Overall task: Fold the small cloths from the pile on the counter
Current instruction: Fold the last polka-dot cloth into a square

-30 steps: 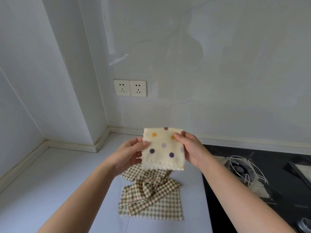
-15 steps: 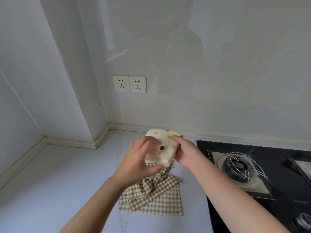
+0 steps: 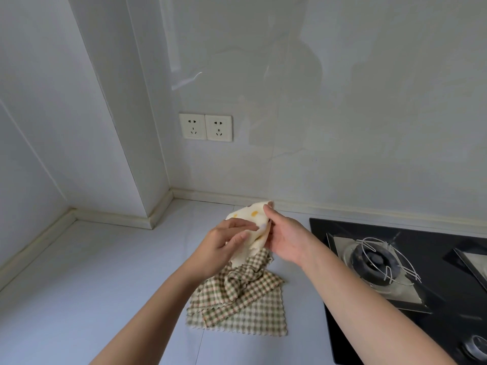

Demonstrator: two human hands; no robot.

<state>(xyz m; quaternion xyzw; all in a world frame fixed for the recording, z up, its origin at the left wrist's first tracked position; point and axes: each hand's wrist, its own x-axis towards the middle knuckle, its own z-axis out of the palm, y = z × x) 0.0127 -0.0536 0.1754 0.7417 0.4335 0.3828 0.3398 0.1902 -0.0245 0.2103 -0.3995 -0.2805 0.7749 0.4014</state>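
Since a second ago the dotted cloth [image 3: 254, 242] has gone from a flat square held up between both hands to a doubled-over bundle, lower and nearer the counter [image 3: 105, 285]. The left hand [image 3: 224, 248] has crossed in front of the cloth.

Both hands grasp the cloth. The left hand pinches its front face between thumb and fingers, and the right hand [image 3: 287, 238] grips its top corner and far edge. It hangs in the air between them, just above the pile [image 3: 237, 299], and its lower edge droops close to the checked cloths there; whether it touches them I cannot tell.

This looks like a further fold under way on the dotted cloth: the layers are not yet squared up and nothing is pressed flat. No finished folded cloth shows anywhere on the counter. What is left seems to be most of the job: finishing and setting down this cloth, then the pile, which looks like one crumpled dark-checked cloth over a paler one lying flat. A stove [image 3: 395, 259] sits to the right.
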